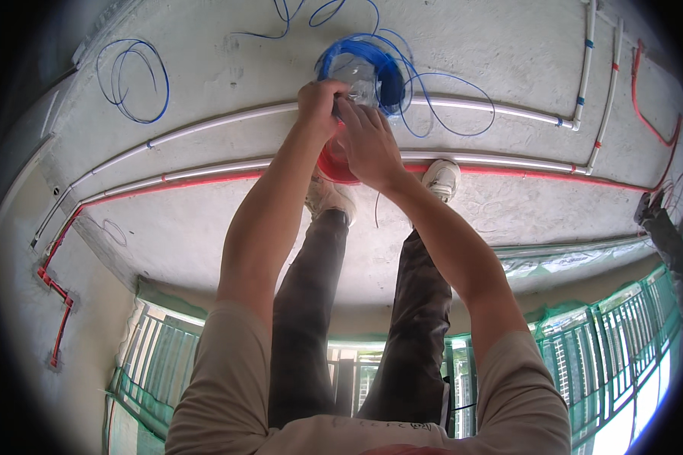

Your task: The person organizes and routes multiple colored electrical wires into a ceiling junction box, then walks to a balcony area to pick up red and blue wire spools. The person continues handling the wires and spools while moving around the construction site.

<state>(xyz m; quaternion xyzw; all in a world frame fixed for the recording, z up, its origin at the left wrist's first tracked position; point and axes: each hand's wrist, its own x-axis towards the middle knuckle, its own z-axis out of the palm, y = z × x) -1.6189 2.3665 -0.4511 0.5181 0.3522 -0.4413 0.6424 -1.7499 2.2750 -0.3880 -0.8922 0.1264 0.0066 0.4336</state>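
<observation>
Both hands meet over the floor, just in front of my feet. My left hand [318,105] is closed, its fingertips bent inward against a small dark gap; what they grip is hidden. Close beside it, my right hand [369,144] has its fingers bent and pressed together, and whatever they pinch does not show. Beyond the hands lies a coil of blue wire [391,85], with clear plastic wrap [354,74] across its middle. A red wire coil [334,163] shows between my wrists, partly covered by the right hand.
Loose blue wire loops [134,82] lie at the far left, others around the coil. Two white conduits [228,119] with blue and red bands cross the concrete floor. My shoes [442,179] stand near the red-edged one. Green-netted railings [584,353] line the lower edge.
</observation>
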